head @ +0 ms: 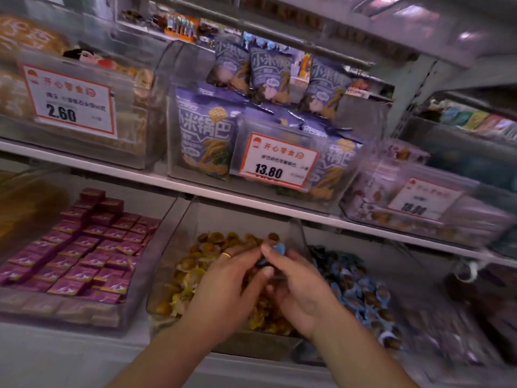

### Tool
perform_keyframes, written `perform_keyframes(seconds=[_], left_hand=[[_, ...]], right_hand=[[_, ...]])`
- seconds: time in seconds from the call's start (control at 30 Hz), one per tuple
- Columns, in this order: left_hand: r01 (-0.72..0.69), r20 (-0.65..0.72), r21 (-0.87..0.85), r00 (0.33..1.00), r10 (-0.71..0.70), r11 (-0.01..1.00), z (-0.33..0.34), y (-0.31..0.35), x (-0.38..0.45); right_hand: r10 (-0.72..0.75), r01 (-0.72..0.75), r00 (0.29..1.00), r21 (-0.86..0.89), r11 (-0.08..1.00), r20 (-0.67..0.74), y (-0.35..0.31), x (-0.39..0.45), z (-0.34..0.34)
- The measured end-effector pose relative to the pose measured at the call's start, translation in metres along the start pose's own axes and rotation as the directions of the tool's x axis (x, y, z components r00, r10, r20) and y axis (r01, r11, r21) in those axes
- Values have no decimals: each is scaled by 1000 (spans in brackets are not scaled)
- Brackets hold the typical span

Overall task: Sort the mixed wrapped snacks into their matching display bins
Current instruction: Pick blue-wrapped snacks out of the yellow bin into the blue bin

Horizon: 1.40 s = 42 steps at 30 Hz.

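- From the head camera, we see both hands together over the middle bin (179,247) on the lower shelf, a clear bin filled with yellow-wrapped snacks (190,275).
- Our right hand (296,289) pinches a blue-wrapped snack (275,252) between thumb and fingers, held above the yellow pile.
- Our left hand (223,287), with a gold ring (226,255) on one finger, curls its fingers toward the same blue piece; motion blur keeps us from telling whether it grips it or only touches it.
- Just to the right, a neighbouring bin holds blue-wrapped snacks (361,289) like the one being pinched.
- To the left, a bin holds rows of magenta packets (84,253).
- On the shelf above, purple bags (204,135) stand behind a price tag (277,161) reading 13.80.
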State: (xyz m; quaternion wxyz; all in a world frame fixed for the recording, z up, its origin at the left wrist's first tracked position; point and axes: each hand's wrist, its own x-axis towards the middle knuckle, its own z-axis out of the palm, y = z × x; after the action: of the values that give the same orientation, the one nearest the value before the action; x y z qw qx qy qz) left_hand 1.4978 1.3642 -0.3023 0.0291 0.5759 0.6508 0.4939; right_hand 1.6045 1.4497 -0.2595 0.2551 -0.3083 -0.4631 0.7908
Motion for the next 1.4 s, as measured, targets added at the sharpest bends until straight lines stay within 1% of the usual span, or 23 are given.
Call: perform_keyframes(seconds=[0.07, 0.13, 0.17, 0.23, 0.3, 0.33, 0.4, 0.43, 0.5, 0.57, 0.63, 0.7, 0.77, 0.8, 0.87, 0.93, 1.0, 1.07, 1.17, 1.23, 1.27, 1.33, 1.4], left_hand=[[23, 111, -151, 994, -6, 988, 6, 8, -4], [118, 123, -226, 988, -92, 967, 9, 10, -8], [146, 105, -203, 986, -127, 968, 7, 7, -9], [139, 69, 4, 988, -139, 990, 0, -4, -9], [114, 95, 232, 986, -139, 966, -10, -14, -11], [111, 124, 297, 980, -154, 948, -13, -19, -13], [97, 175, 358, 970, -169, 929, -17, -22, -15], [75, 185, 368, 971, -153, 927, -19, -21, -16], [10, 174, 395, 981, -85, 919, -24, -16, -14], [-54, 131, 448, 991, -6, 892, -32, -12, -13], [-50, 41, 524, 999, 33, 850, -42, -12, -12], [36, -63, 576, 998, 0, 817, -55, -16, -12], [172, -136, 585, 984, -113, 793, -66, -21, -12], [219, -147, 573, 975, -165, 790, -69, -22, -14], [232, -134, 554, 973, -190, 799, -71, -23, -17], [223, -130, 540, 975, -181, 812, -74, -23, -18], [247, -163, 541, 968, -188, 804, -83, -27, -18], [264, -163, 547, 964, -208, 794, -90, -37, -19], [265, -104, 493, 964, -246, 829, -92, -50, -24], [243, -100, 457, 970, -222, 855, -90, -56, -25], [232, -106, 454, 973, -207, 860, -88, -57, -25], [228, -126, 445, 973, -192, 866, -85, -59, -24], [249, -149, 445, 968, -203, 860, -81, -57, -22]], right_hand=[[-71, 74, 995, 40, 996, -71, -9, -7, -15], [-132, 136, 982, 21, 990, -135, -23, -13, -37], [-167, 164, 972, -32, 986, -165, -31, -16, -49], [-237, 188, 948, -225, 956, -214, -44, -20, -76], [-286, 152, 934, -489, 859, -213, -55, -20, -105], [-273, 111, 943, -600, 793, -187, -60, -21, -117], [-208, 42, 969, -742, 670, -133, -69, -24, -137], [-217, 43, 969, -782, 622, -120, -72, -25, -146], [-360, 90, 923, -829, 551, -139, -72, -28, -154], [-541, 154, 831, -882, 445, -128, -67, -30, -143], [-595, 265, 803, -919, 291, 44, -54, -31, -113], [-523, 395, 810, -906, 150, 267, -36, -18, -73], [-370, 407, 861, -909, 93, 348, -21, 11, -31], [-284, 351, 907, -931, 98, 312, -14, 32, -14], [-149, 141, 980, -988, 70, 129, -3, 78, 5], [-118, -81, 990, -997, -1, -80, 6, 119, -1], [-120, -210, 971, -978, -5, -208, 15, 144, -15], [-152, -268, 953, -964, -5, -264, 23, 161, -21], [-196, -274, 945, -960, -49, -260, 28, 171, -19], [-167, -268, 953, -960, -76, -253, 25, 174, -14], [-149, -262, 956, -963, -55, -252, 21, 176, -11], [-97, -247, 962, -965, 89, -256, 16, 181, 1], [24, -207, 977, -925, 320, -211, 21, 184, 20]])
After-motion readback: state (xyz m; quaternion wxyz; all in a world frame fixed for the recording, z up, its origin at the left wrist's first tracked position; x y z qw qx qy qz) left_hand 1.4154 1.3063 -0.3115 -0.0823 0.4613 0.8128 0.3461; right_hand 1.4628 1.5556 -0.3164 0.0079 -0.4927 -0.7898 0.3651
